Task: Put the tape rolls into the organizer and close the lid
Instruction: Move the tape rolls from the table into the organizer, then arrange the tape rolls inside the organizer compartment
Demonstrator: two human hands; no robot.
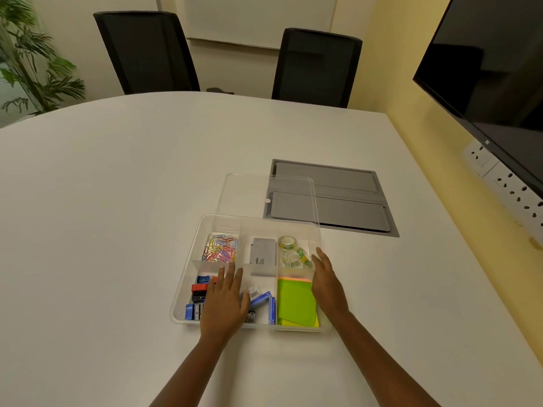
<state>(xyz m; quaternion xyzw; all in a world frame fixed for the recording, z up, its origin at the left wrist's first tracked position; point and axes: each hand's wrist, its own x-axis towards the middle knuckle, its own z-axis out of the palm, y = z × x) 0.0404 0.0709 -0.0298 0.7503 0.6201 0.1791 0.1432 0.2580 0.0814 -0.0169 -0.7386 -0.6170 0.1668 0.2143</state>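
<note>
1. Tape rolls: lying in the far right compartment of the organizer
2. Lid: flat on the table, just beyond the organizer, long axis left to right
3. Left hand: spread, empty, over the organizer
4. Right hand: spread, empty, at the right wall, probably nearer the lid

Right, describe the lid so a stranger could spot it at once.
On the white table sits a clear divided organizer full of stationery. Just behind its far edge lies the lid, flat, partly over a grey hatch. It is the only clear flat sheet with nothing in it.
</note>
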